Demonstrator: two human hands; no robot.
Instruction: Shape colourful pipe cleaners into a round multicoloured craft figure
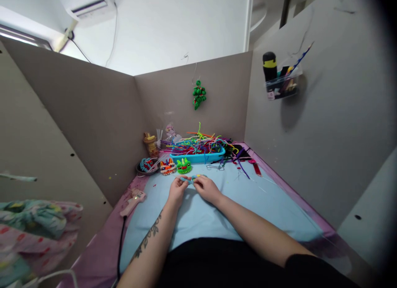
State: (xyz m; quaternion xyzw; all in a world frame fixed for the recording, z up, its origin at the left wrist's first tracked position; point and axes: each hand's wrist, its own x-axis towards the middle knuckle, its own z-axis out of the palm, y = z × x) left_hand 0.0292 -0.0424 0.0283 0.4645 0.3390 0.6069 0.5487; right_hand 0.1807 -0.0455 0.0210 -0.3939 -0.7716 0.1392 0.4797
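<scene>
My left hand (178,189) and my right hand (207,189) meet over the middle of the blue cloth, fingers pinched on a small light-blue pipe cleaner piece (186,180). Bits of green and yellow show by my right fingertips; the piece's full shape is hidden by my fingers. Just beyond my hands sit a green pipe cleaner animal head (184,166) and an orange and white one (168,167). Behind them is a blue tray (198,158) heaped with pipe cleaners (201,145) in many colours.
A pink hot glue gun (133,202) lies at the left with its black cord. A dark bowl (139,170) holds a blue and red piece. Pliers (215,167) lie right of the green head. Grey panels enclose the table; a clear bin (281,89) hangs on the right one.
</scene>
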